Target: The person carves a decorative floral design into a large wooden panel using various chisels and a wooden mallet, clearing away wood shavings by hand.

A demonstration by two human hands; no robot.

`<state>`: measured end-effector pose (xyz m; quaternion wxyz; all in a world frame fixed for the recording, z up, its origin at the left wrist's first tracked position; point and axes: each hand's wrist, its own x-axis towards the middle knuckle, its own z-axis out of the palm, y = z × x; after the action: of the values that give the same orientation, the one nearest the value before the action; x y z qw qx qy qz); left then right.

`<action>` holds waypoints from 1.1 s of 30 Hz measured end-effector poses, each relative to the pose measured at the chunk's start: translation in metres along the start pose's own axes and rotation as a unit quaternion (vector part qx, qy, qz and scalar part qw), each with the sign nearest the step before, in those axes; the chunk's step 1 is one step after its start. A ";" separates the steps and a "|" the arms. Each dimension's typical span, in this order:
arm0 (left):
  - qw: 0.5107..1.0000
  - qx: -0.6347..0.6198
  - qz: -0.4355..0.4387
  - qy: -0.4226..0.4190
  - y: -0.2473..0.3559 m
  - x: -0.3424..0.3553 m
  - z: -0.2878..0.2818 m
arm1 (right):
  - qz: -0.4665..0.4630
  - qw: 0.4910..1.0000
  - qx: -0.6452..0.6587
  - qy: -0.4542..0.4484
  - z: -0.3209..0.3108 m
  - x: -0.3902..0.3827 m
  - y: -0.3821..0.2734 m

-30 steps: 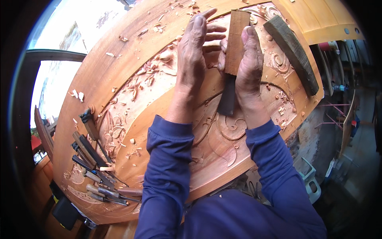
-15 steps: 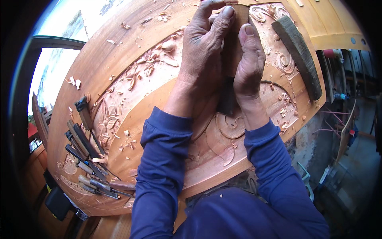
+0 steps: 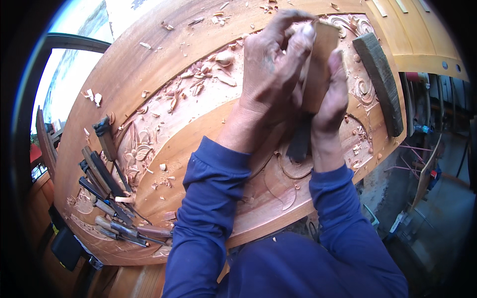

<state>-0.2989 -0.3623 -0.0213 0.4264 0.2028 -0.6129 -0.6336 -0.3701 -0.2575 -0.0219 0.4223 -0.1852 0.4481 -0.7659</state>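
Two hands around block (wooden)

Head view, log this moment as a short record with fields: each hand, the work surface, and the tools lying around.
left hand: wrapped over the wooden block
right hand: pressed against the block's right side
work surface: carved wood panel with floral relief, strewn with wood chips
tools: chisels laid together at the panel's left end
other: dark wood bar lying at the panel's right end

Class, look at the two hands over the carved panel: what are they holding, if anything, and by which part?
Both hands, left hand and right hand, hold a flat wooden block between them, gripping its long side edges with the fingers.
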 end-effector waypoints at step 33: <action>0.983 -0.135 -0.007 0.128 -0.001 0.000 -0.013 | -0.057 0.994 -0.090 -0.023 0.026 -0.007 0.022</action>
<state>-0.2891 -0.3700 -0.0248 0.5202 0.2268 -0.4606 -0.6825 -0.3383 -0.2707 -0.0258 0.3703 -0.2653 0.4938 -0.7407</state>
